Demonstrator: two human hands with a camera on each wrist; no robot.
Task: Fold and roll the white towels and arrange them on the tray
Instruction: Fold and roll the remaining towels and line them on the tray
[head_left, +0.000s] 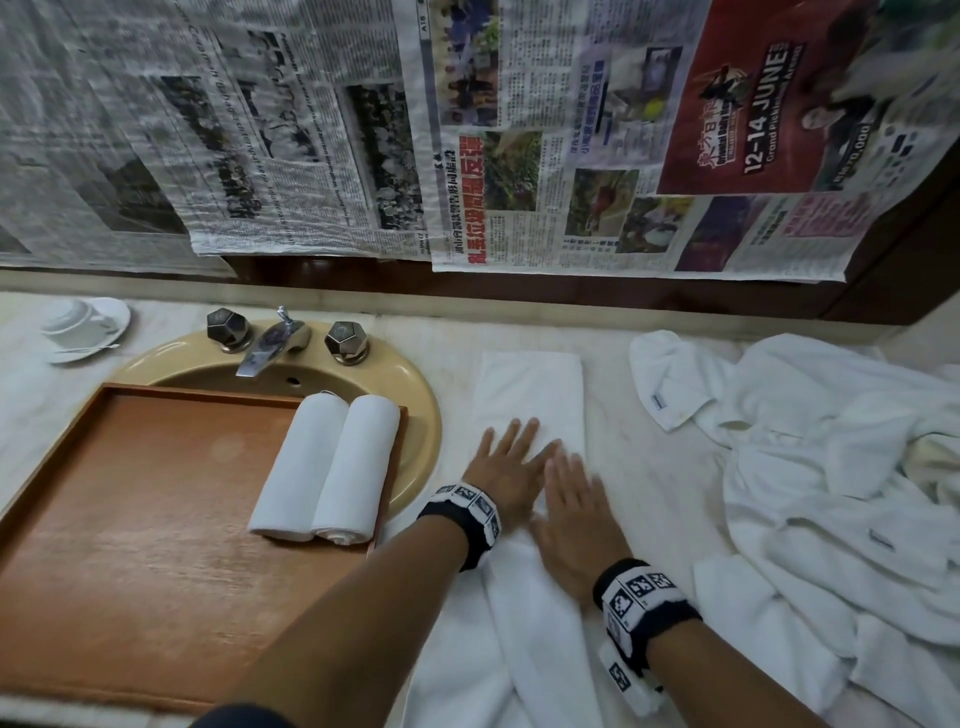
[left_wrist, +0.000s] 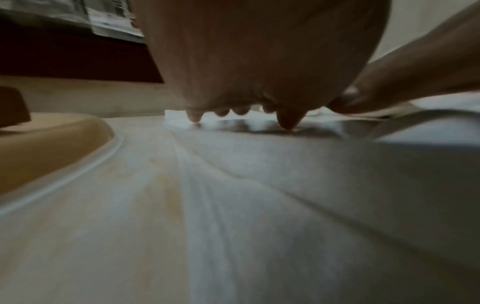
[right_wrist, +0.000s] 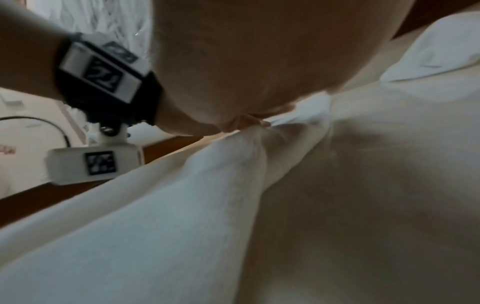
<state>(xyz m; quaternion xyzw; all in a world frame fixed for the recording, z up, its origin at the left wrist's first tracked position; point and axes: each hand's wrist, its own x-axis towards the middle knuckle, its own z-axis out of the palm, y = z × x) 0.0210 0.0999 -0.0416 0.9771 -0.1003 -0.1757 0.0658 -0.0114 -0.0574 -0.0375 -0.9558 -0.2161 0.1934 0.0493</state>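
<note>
Pressing flat on the folded towel (head_left: 530, 395), both hands lie palm down with fingers straight and spread, gripping nothing. Left hand (head_left: 506, 467) sits on the towel's left half; right hand (head_left: 571, 512) lies just beside it, nearer the person, fingers pointing toward the far end. The two hands nearly touch.

Towel: long narrow strip on the counter (head_left: 649, 467), running away from the person, far end squared off, near end creased and bunched under the wrists. In the left wrist view the fingertips (left_wrist: 287, 121) meet the cloth (left_wrist: 259, 205); picture blurred. In the right wrist view the palm (right_wrist: 233, 61) covers a ridge of cloth (right_wrist: 207, 185); fingers mostly hidden there.

Tray (head_left: 130, 493): wooden, left of the towel, partly over the sink (head_left: 415, 415). Two rolled towels (head_left: 327, 467) lie side by side, touching, at the tray's right edge.

Pile of loose white towels (head_left: 805, 467) on the counter to the right, apart from the strip.

Also present: tap (head_left: 270, 343) behind the sink, cup and saucer (head_left: 83, 325) at far left, newspaper sheets (head_left: 467, 130) hung on the wall above the counter. Marker bands on both wrists.
</note>
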